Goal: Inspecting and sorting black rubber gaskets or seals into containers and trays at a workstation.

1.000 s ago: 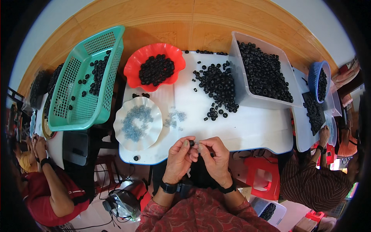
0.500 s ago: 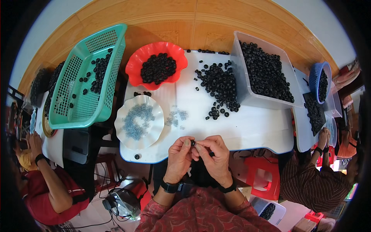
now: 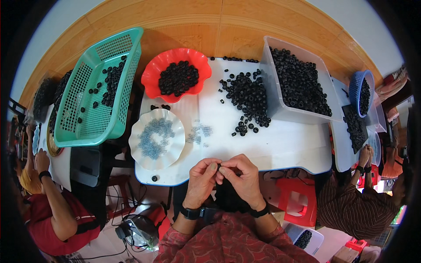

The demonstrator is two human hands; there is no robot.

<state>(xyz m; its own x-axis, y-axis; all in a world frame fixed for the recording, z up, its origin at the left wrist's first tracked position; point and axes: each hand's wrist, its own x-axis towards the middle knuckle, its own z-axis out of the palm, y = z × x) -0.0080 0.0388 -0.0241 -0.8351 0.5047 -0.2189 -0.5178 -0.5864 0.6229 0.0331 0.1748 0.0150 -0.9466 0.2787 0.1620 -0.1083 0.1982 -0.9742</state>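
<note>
Just in front of the table's near edge, my left hand (image 3: 201, 180) and my right hand (image 3: 242, 179) meet at the fingertips. Both are closed in a pinch around one small black round part (image 3: 219, 167), mostly hidden by the thumbs and fingers. Ahead and to the left lies a white wavy-rimmed dish (image 3: 176, 151) holding many tiny bluish-grey pieces, too small to make out. More such pieces (image 3: 199, 133) are scattered beside it on the white table (image 3: 280, 149). A loose pile of black parts (image 3: 246, 94) spreads beyond my hands.
A red wavy bowl (image 3: 151, 87) of black parts stands at the back. To its left is a green basket (image 3: 90, 139); at right, a clear plastic bin (image 3: 274, 103). One black part (image 3: 154, 178) sits at the near-left edge. Co-workers sit on both sides, near a red stool (image 3: 298, 199).
My fingers have closed further over the black part, so less of it shows. The right thumb and fingers have shifted slightly left. Things on the table stay put.
</note>
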